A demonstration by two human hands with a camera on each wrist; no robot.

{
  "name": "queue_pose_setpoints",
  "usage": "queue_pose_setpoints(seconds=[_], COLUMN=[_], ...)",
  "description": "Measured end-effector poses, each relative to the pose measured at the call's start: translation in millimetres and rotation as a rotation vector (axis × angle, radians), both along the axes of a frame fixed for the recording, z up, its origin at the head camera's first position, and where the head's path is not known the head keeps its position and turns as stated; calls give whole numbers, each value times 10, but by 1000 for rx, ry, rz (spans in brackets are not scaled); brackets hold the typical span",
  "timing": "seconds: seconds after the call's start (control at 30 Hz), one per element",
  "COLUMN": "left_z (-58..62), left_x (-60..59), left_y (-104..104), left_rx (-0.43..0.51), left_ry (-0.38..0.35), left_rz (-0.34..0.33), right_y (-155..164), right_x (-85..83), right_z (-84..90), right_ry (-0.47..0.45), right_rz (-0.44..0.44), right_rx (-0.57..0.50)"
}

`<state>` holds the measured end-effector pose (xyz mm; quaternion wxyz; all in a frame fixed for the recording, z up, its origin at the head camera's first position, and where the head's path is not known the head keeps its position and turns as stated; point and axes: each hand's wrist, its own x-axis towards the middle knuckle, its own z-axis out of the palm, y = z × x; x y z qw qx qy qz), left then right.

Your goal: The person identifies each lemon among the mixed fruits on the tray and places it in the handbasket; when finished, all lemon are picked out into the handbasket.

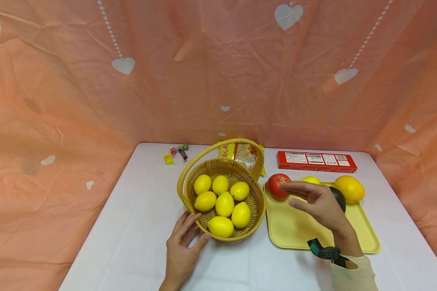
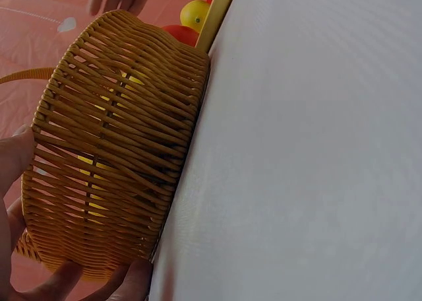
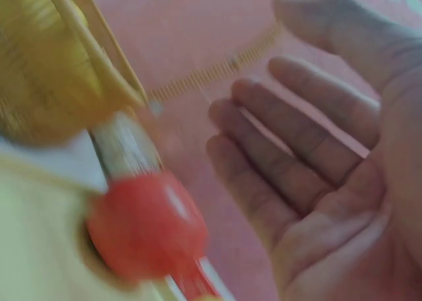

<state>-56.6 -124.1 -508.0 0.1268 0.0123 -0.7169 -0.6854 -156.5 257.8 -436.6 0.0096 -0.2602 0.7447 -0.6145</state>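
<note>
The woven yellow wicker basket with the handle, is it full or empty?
Nearly full: the woven yellow wicker basket holds seven yellow lemons covering its bottom, and the left hand rests against its near wall.

Round red tomato [image 1: 276,185] at yellow tray's [image 1: 295,230] back left corner; wicker basket [image 1: 254,202] alongside, holding seven lemons [image 1: 224,203].

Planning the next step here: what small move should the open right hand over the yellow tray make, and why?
Probably close the right hand onto the round red fruit on the yellow plastic tray: its fingers are straight, empty, beside the fruit, while the left hand touches the woven yellow basket.
</note>
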Motion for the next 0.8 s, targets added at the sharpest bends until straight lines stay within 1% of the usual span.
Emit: queue_pose_setpoints(seconds=[0.07,0.13,0.23,0.33,0.43,0.53,0.63,0.73,0.8], left_z=[-1,1,4,8,12,18,28,37,33], left_x=[0,3,9,11,9,10,12,12,10], left_y=[-1,-1,0,2,0,1,0,1,1], left_rx=[2,7,11,8,1,-4,0,2,2], left_ry=[-2,-5,-8,-7,-3,-4,-17,-21,-14], left_rz=[0,-2,-2,0,1,1,-1,-3,-2], right_y=[167,316,495,627,728,807,839,824,783], right_x=[-33,-63,-112,-180,-260,-344,-417,-476,-505], right_z=[-17,-37,-54,-45,-29,-43,-80,-103,-88], right_ry=[1,-4,-11,-19,-14,-16,-10,19,44], right_rz=[-36,-75,-149,-223,-288,-321,-311,-297,-276], right_rx=[-47,-70,-50,-4,94,238,372,522,619])
